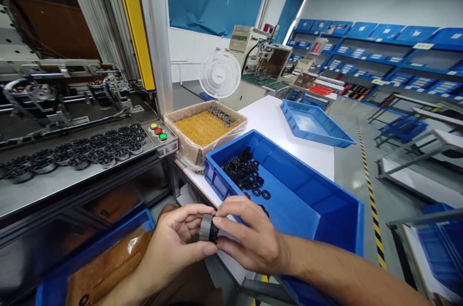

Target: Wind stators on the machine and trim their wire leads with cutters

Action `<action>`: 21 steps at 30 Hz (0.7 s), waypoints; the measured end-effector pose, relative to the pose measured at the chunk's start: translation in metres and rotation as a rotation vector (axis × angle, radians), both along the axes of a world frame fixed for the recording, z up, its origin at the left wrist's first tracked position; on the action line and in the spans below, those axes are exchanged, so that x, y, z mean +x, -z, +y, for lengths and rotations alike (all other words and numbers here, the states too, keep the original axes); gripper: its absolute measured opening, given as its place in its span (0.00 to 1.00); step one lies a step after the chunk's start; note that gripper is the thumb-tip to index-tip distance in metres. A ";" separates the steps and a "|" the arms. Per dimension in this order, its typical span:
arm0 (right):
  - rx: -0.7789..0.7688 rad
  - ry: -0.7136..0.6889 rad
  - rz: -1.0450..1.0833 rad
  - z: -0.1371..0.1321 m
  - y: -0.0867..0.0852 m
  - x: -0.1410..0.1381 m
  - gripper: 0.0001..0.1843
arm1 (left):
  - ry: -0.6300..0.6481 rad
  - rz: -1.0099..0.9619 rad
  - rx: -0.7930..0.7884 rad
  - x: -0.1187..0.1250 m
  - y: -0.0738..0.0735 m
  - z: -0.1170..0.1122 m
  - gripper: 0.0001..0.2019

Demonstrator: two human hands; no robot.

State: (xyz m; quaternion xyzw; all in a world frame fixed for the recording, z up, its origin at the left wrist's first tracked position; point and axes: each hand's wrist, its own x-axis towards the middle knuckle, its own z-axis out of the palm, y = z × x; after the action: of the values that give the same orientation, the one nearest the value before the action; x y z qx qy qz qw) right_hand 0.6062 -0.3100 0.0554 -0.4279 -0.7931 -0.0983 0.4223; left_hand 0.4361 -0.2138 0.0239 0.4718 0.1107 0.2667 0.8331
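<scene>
Between my two hands is a short grey metal ring (206, 227) with a black plastic toothed piece (214, 231) on its right side; it looks like a motor stator core. My left hand (177, 236) wraps round the ring from the left, thumb below and fingers above. My right hand (253, 238) has its fingertips closed on the black side, partly hiding it. Just beyond my right hand, a heap of loose black plastic toothed rings (242, 171) lies in a large blue bin (289, 190).
Left, several black-and-grey cores (97, 146) cover a metal machine bench beside a button box (161, 136). A plastic-lined carton (206, 127) holds more cores on a yellowish layer. Also around are a white fan (220, 74), a shallow blue tray (314, 125) and a lower-left blue crate (146, 219).
</scene>
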 end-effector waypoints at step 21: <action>-0.835 0.877 -0.046 0.028 -0.021 0.131 0.19 | -0.139 0.348 0.315 -0.013 0.008 0.022 0.21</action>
State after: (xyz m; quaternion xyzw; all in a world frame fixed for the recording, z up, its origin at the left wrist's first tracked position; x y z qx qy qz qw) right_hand 0.7371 -0.2818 0.0759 -0.8422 -0.5232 0.0471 0.1215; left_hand 0.4229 -0.1914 0.0158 0.6262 0.2419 0.2518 0.6971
